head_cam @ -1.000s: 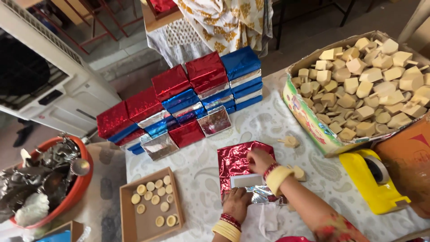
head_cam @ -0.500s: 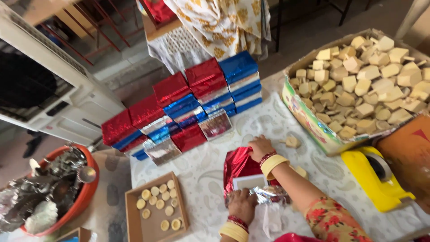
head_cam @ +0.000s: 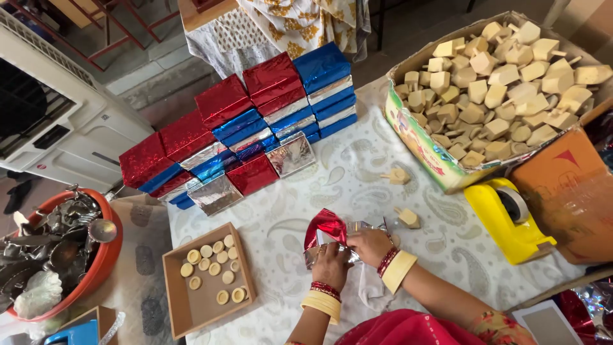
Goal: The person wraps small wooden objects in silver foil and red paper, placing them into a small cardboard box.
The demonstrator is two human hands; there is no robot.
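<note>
Two hands meet on a small box (head_cam: 329, 239) half-wrapped in red foil (head_cam: 324, 225) at the bench (head_cam: 306, 191) middle — left hand (head_cam: 330, 265) and right hand (head_cam: 369, 245) both have fingers clenched on it. Just beside lies a wooden top (head_cam: 407, 218); foil-wrapped boxes (head_cam: 255, 121) stack behind — a tray of discs (head_cam: 207, 275) sits left.

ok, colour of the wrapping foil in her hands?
Shiny red foil, silver on the underside; head view.

You had a small box half wrapped in shiny red foil paper (head_cam: 327, 229) on the bench, near its front edge; the red sheet stood folded up on the left side, its silvery underside showing beneath.
</note>
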